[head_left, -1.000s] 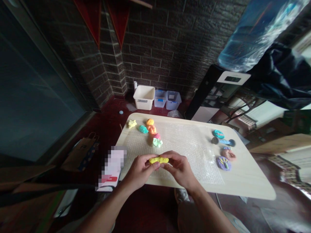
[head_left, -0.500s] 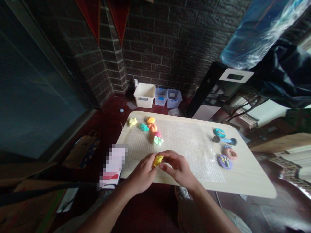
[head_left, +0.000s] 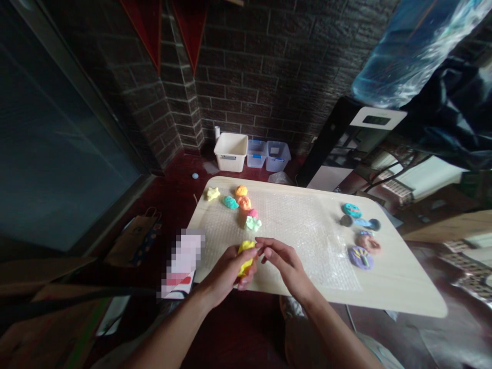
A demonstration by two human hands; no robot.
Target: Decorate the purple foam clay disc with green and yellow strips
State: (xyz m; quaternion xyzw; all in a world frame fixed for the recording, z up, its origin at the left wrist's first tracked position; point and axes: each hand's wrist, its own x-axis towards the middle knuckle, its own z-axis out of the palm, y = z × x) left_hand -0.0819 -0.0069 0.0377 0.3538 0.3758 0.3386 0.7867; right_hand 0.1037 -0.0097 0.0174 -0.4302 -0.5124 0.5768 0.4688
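A yellow lump of what looks like modelling clay (head_left: 245, 256) is held above the near edge of the table. My left hand (head_left: 233, 266) is wrapped round it, the thumb across its front and the fingers underneath. Close by on the right, my right hand (head_left: 282, 260) has loosely bent fingers that are apart, with the fingertips near the left thumb and nothing visible in them. Beyond the hands lie a pale green clay piece (head_left: 253, 223), a pink one (head_left: 252, 213), an orange-red one (head_left: 244, 203), a yellow-orange one (head_left: 241, 190), a teal one (head_left: 230, 202) and a pale yellow one (head_left: 212, 193).
Bubble wrap (head_left: 295, 230) covers much of the pale table (head_left: 411, 287). On its right side are a teal disc (head_left: 352, 209), a blue dumbbell-like piece (head_left: 361, 222), a pinkish-brown piece (head_left: 369, 243) and a purple disc (head_left: 360, 258). Bins (head_left: 231, 163) stand by the wall.
My right hand has come off the yellow clay, which both hands were touching. My left hand has turned, showing more of the lump. The view has shifted slightly.
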